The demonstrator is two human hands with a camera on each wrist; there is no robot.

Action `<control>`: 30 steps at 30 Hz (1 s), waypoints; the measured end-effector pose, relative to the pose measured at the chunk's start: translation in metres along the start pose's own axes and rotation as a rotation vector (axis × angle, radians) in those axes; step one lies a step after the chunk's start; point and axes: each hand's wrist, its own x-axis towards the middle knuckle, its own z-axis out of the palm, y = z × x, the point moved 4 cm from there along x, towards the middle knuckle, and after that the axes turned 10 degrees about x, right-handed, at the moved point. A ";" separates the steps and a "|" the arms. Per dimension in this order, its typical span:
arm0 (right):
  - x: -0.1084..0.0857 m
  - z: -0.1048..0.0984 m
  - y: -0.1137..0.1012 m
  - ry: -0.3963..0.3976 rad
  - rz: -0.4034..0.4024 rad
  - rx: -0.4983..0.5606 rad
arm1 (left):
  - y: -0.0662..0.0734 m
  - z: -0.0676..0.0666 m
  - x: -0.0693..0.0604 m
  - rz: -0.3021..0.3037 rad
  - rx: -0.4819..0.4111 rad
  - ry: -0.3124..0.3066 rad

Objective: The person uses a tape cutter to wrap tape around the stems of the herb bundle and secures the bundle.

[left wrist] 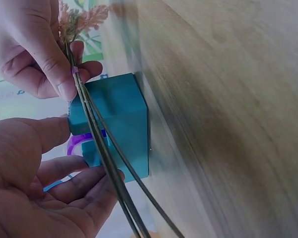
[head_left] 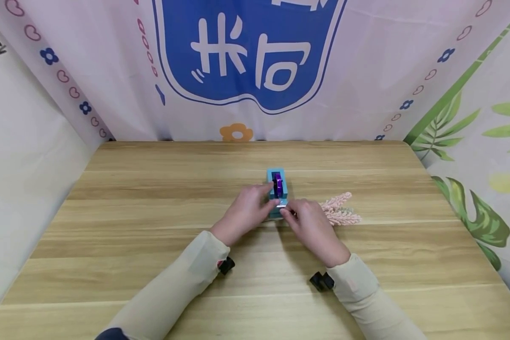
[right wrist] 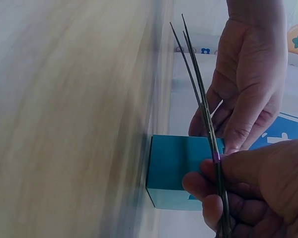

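A turquoise tape dispenser (head_left: 285, 191) with a purple tape roll (head_left: 279, 185) stands upright on the table. My left hand (head_left: 247, 208) grips it from the left, thumb at its front cutter end and fingers near the roll. At the front end, my right hand (head_left: 312, 226) pinches a bunch of artificial flowers between thumb and fingers. Their pink blossoms (head_left: 342, 216) point right, and their thin green stems (left wrist: 97, 130) cross before the dispenser in the left wrist view. A small band of purple tape (right wrist: 216, 157) lies on the stems at my right fingertips.
The wooden table (head_left: 153, 189) reaches back to a printed cloth (head_left: 123, 113) hanging behind it. More cloth with leaf prints hangs at the right. A dark wrist camera (head_left: 322, 281) sits on my right sleeve, another (head_left: 226, 266) on my left.
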 end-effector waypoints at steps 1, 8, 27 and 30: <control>0.000 0.000 0.000 0.003 -0.006 -0.004 | 0.000 0.000 0.000 0.001 -0.001 0.001; 0.000 0.000 0.000 0.010 -0.027 -0.021 | 0.000 0.000 0.000 0.000 -0.002 -0.002; 0.001 -0.002 -0.001 0.009 -0.073 -0.061 | 0.002 -0.003 0.000 -0.010 0.001 -0.018; 0.001 -0.003 -0.001 0.004 -0.077 -0.057 | 0.002 -0.003 -0.001 -0.011 -0.001 -0.020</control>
